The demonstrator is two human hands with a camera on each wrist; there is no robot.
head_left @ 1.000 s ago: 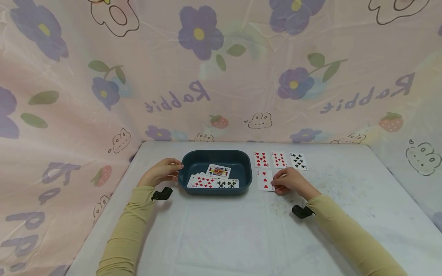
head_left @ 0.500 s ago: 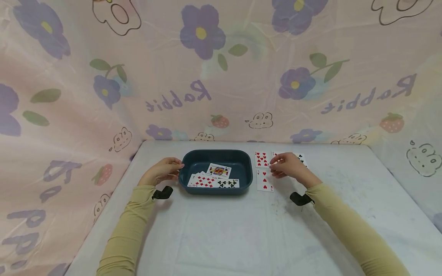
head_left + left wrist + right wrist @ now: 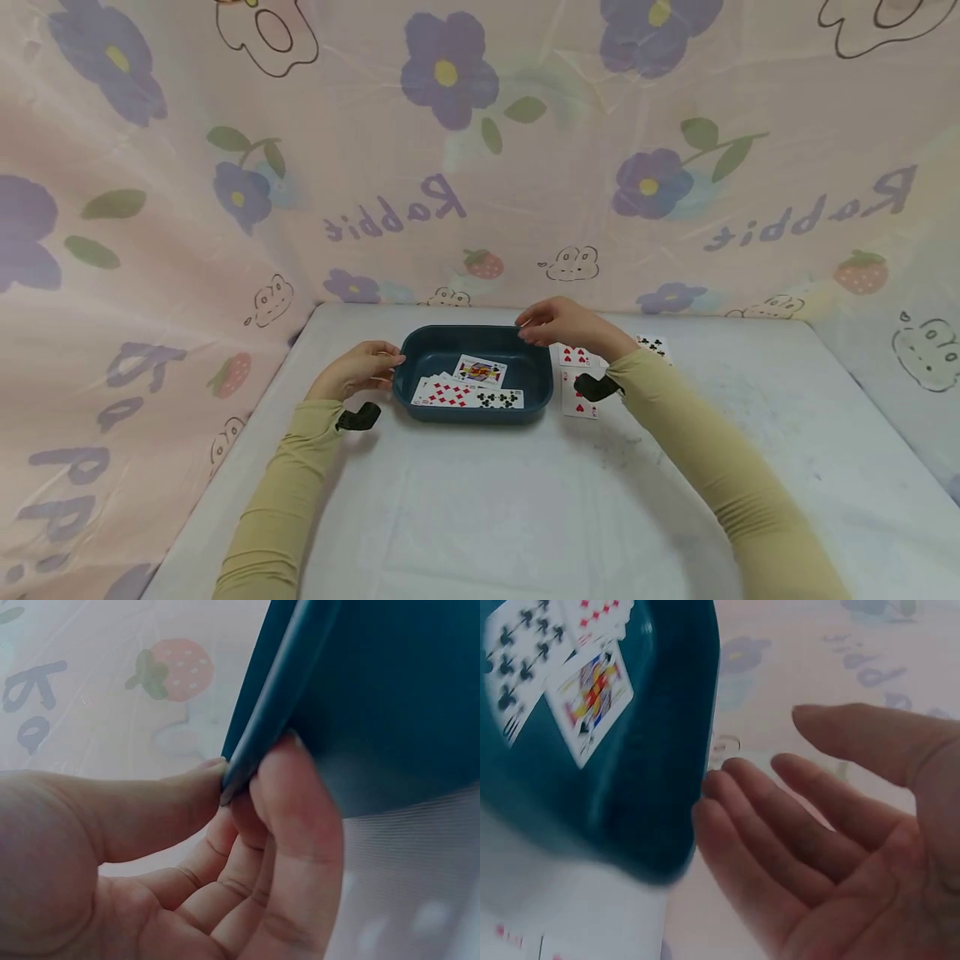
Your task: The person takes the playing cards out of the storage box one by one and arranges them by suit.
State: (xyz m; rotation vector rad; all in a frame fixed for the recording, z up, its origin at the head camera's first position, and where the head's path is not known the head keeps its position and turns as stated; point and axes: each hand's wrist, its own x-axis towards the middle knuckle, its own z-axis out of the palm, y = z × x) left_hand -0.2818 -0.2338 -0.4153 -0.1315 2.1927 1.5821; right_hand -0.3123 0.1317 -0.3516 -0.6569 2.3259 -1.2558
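My left hand (image 3: pixel 356 368) pinches the left rim of a dark teal tray (image 3: pixel 468 416) between thumb and fingers. In the left wrist view the thumb and index finger (image 3: pixel 304 817) grip either side of that rim. Inside the tray lie several playing cards, with a face card (image 3: pixel 481 371), a diamonds card (image 3: pixel 452 393) and a clubs card (image 3: pixel 500 399) showing. My right hand (image 3: pixel 566 323) is by the tray's back right corner. In the right wrist view its fingers (image 3: pixel 772 840) are extended, thumb apart, with nothing held and fingertips right at the tray's edge.
On the white tabletop (image 3: pixel 480 500), right of the tray, lie a three of hearts (image 3: pixel 579 407), another hearts card (image 3: pixel 574 357) and a clubs card (image 3: pixel 654 343). My right wrist and forearm partly cover this group. A patterned curtain (image 3: pixel 420 275) hangs behind the table.
My right hand has let go of the three of hearts, lifted away from it and moved left and back to the tray's far right corner. The left hand stays on the rim.
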